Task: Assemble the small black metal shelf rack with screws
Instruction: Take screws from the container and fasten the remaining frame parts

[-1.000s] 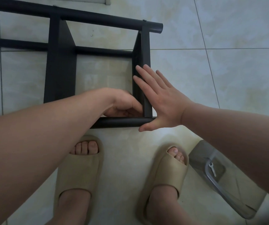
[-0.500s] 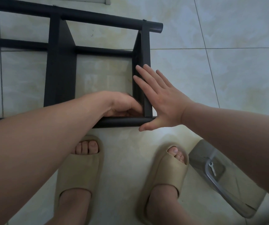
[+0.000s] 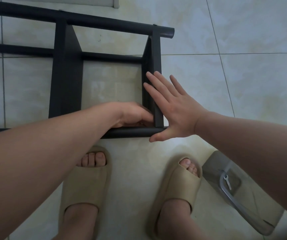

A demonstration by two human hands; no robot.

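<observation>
- The left hand (image 3: 133, 115) sits curled at the inner corner where the end panel (image 3: 155, 66) meets the near tube (image 3: 132, 132). Its knuckles have shifted a little against the panel since a second ago, which suggests it is working a screw with the fingers.
- I cannot tell what it holds, because the fingertips are hidden behind the hand.
- The right hand (image 3: 177, 111) stays flat, fingers straight, pressing the panel's outer face. It has not moved between frames.
- The black rack (image 3: 66, 80) lies on its side on the tiled floor (image 3: 243, 84), in the same place as before.
- Judging by this, the corner joint is still being fastened by hand; the small wrench (image 3: 227, 182) lies untouched in its plastic bag (image 3: 246, 201).
</observation>
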